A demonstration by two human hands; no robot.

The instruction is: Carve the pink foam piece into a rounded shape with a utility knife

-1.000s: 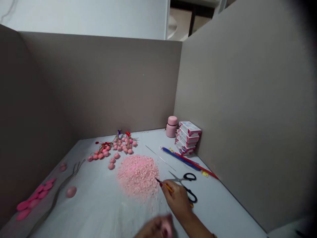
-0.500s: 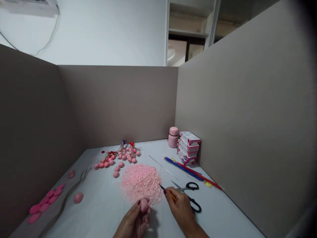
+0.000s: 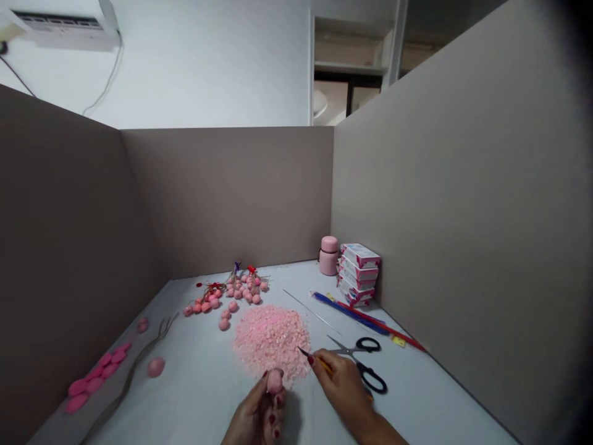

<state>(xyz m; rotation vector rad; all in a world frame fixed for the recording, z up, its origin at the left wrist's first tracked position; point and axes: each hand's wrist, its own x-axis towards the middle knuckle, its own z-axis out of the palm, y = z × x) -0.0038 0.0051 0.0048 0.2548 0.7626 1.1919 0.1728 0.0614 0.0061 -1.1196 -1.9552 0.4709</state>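
Observation:
My left hand [image 3: 259,414] is closed around a small pink ball [image 3: 275,381], held up at its fingertips at the near edge of a heap of pink flakes [image 3: 272,339]. My right hand [image 3: 340,386] pinches a thin yellow tool with a dark tip [image 3: 311,356]; the tip points left and touches the heap's right side, close to the ball. Black-handled scissors [image 3: 364,358] lie on the white table just right of that hand.
Clusters of pink balls with red and purple bows [image 3: 231,293] lie behind the heap. Flat pink discs [image 3: 95,377], a loose pink ball [image 3: 155,367] and wire stems [image 3: 139,358] sit left. A pink jar [image 3: 328,255], stacked boxes [image 3: 359,274], and blue and red sticks [image 3: 365,315] stand right. Grey partitions enclose the desk.
My left hand rose from the bottom edge and brought the pink ball up to the heap's near edge. The camera tilted upward. My right hand kept the tool at the heap.

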